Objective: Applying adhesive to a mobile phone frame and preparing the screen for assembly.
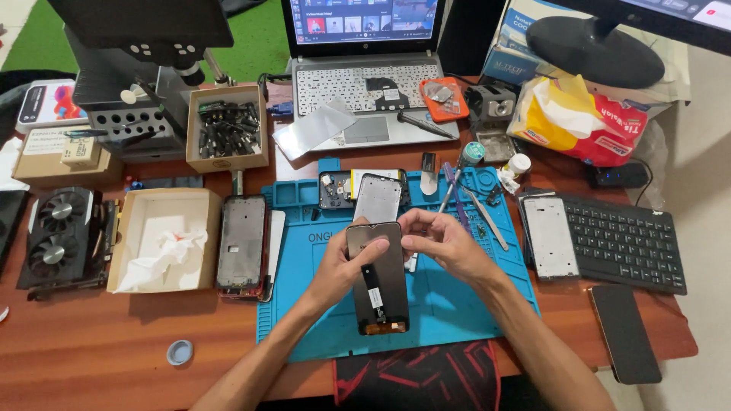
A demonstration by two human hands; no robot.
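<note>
A brown wooden table [99, 342] carries a blue repair mat [442, 304], 1 laptop [365, 84], a black keyboard [624, 243], a graphics card [61, 236], 2 open cardboard boxes [164, 240] and a dark phone [626, 333].

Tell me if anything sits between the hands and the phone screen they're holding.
Nothing visible does. The left hand and right hand both grip the screen directly at its top edge, above the blue mat.

Bare hands [426, 243], apparently sleeveless forearms.
</note>
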